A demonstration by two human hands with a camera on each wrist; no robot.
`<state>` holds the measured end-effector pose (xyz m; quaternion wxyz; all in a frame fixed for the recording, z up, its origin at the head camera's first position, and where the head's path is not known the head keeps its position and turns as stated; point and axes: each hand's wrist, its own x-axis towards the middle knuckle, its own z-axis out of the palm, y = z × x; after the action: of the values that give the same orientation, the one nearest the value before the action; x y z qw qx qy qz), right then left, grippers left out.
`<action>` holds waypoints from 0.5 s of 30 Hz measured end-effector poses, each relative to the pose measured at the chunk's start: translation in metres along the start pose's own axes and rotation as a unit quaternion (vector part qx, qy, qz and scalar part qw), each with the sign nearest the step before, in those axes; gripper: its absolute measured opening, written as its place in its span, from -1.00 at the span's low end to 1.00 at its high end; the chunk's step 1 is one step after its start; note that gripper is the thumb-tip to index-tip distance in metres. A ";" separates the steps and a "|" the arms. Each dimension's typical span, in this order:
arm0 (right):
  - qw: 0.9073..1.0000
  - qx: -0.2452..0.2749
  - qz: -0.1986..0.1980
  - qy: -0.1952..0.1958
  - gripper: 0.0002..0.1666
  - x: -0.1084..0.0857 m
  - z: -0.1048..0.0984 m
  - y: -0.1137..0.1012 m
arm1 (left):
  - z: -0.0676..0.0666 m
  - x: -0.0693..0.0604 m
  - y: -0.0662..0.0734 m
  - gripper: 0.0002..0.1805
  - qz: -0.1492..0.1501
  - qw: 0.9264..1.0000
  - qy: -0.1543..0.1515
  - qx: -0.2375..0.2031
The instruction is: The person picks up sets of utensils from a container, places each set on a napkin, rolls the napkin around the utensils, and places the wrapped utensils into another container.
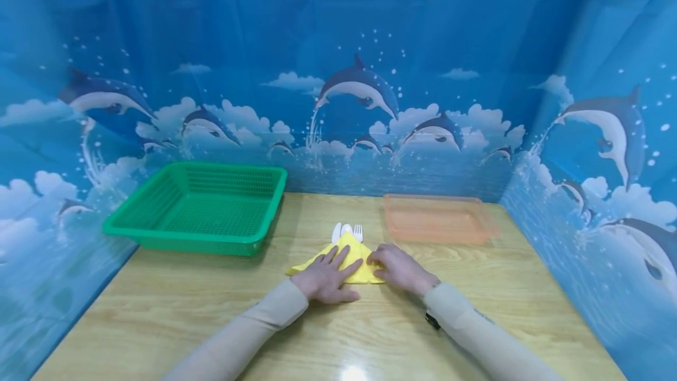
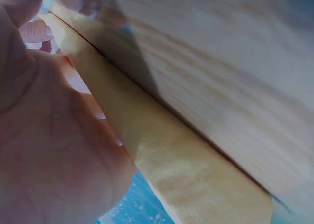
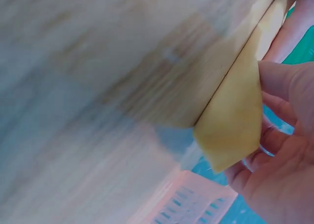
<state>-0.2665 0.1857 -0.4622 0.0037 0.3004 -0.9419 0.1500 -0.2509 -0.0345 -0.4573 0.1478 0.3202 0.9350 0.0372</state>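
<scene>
A yellow cloth napkin (image 1: 349, 247), folded to a point at the top, lies on the table. The tips of a white knife (image 1: 336, 232), spoon (image 1: 346, 229) and fork (image 1: 358, 233) stick out beyond its far point; their lower parts are hidden. My left hand (image 1: 329, 277) rests on the napkin's left and middle with its fingers spread. At the right corner, my right hand (image 1: 400, 267) has bent fingers and pinches the cloth. In the right wrist view, its thumb and fingers meet the edge of the yellow cloth (image 3: 230, 116).
A green plastic basket (image 1: 195, 233) stands at the back left. At the back right lies a shallow, translucent orange tray (image 1: 439, 234). A blue dolphin-print curtain (image 1: 254, 46) encloses the wooden table (image 1: 476, 287) at the back and sides.
</scene>
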 end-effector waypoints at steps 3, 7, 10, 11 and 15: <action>1.000 -0.025 -0.015 0.004 -0.64 0.002 0.001 -0.004 | 0.001 0.001 0.001 -0.11 -0.007 1.000 -0.007 0.002; 1.000 -0.026 -0.004 -0.015 -0.54 0.008 0.005 -0.007 | 0.001 0.002 0.001 -0.05 -0.015 1.000 -0.017 0.002; 0.999 -0.011 0.004 -0.033 -0.48 0.012 0.007 -0.006 | 0.000 0.002 0.000 0.01 -0.015 1.000 -0.022 0.003; 0.999 -0.010 0.002 -0.037 -0.46 0.013 0.007 -0.005 | -0.001 0.002 0.000 0.04 -0.015 1.000 -0.023 0.002; 0.998 -0.017 -0.008 -0.062 -0.42 0.012 0.005 -0.004 | -0.001 0.003 -0.002 0.12 -0.011 1.000 -0.019 0.000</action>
<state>-0.2733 0.1744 -0.4643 -0.0486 0.3162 -0.9404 0.1150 -0.2549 -0.0344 -0.4579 0.1656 0.3102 0.9357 0.0298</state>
